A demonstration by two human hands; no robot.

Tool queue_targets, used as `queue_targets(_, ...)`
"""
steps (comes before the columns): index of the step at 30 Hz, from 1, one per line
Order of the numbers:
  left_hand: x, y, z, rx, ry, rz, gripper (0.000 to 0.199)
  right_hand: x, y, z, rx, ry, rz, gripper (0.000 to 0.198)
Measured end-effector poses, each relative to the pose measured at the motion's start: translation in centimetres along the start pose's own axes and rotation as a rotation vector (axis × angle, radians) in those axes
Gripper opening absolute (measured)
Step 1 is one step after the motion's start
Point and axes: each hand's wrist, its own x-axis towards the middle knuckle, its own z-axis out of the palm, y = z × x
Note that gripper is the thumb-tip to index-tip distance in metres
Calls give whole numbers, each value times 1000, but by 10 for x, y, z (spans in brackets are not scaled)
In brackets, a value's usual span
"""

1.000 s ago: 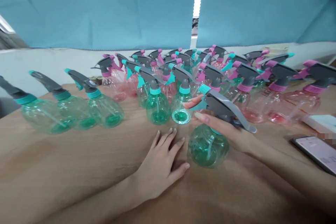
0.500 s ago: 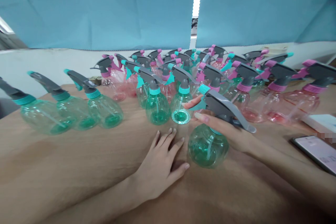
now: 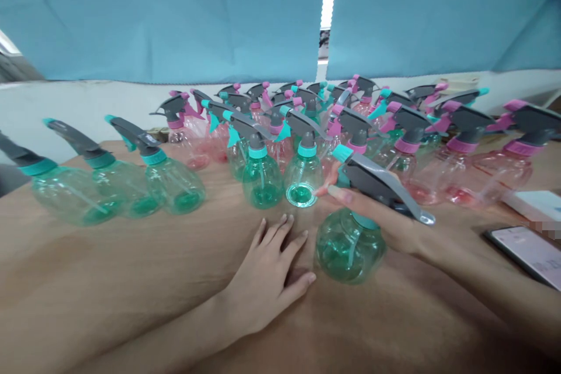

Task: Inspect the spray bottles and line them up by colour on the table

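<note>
My right hand [image 3: 372,207] is wrapped round the neck and trigger of a green spray bottle [image 3: 348,248] with a grey head and turquoise collar. The bottle tilts slightly, and whether its base touches the table is hard to tell. Flat on the wooden table [image 3: 144,280] lies my left hand [image 3: 267,277], fingers spread, holding nothing. Just beyond its fingertips stand two more green spray bottles, one clear-green [image 3: 302,178] and one darker [image 3: 263,181]. The fingers of my right hand partly hide the held bottle's trigger.
Three green spray bottles [image 3: 175,187] stand in a row at the left. Behind the hands is a crowd of pink and green spray bottles, with a pink one [image 3: 499,169] at the right. A phone [image 3: 526,254] lies at the right edge. A blue curtain [image 3: 175,17] hangs behind.
My right hand and the spray bottle have shifted slightly right and down, and the fingers have curled in closer to the trigger. My left hand has stayed in place.
</note>
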Motion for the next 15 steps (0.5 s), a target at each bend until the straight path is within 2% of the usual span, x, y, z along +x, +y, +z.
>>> queue_targets(15, 1, 0, -1, 12, -11, -4, 54, -6, 3, -4, -34, -28, 34, 23)
